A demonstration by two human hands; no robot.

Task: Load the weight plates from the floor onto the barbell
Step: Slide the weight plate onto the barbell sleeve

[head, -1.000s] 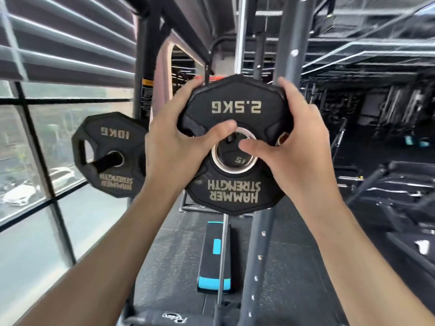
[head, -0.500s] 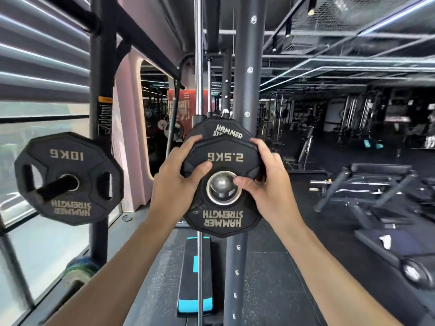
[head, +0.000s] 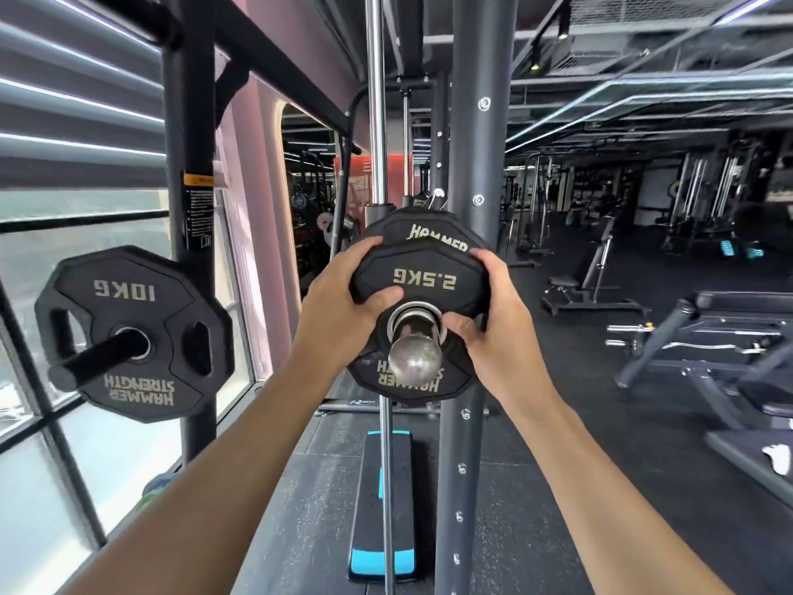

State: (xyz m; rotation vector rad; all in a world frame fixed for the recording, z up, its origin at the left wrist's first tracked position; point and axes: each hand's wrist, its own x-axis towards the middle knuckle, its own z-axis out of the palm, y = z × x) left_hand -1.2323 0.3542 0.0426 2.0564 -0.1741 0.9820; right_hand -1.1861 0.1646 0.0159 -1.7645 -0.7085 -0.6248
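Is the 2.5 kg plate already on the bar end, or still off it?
On. The steel bar end sticks out through the hole of the 2.5KG plate, which both hands, left and right, grip.

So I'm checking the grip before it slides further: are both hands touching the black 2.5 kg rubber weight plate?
Touching. The head view shows the left hand and right hand gripping the black 2.5 kg plate, thumbs on its face.

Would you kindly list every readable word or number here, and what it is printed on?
"2.5KG", upside down: small black plate gripped by both hands.
"HAMMER", partly hidden by the bar end: same plate's lower edge.
"HAMMER": larger black plate behind it.
"10KG" and "HAMMER STRENGTH", upside down: black ten-kilo plate on the left peg.
Yellow-topped sticker on the black upright: too small.
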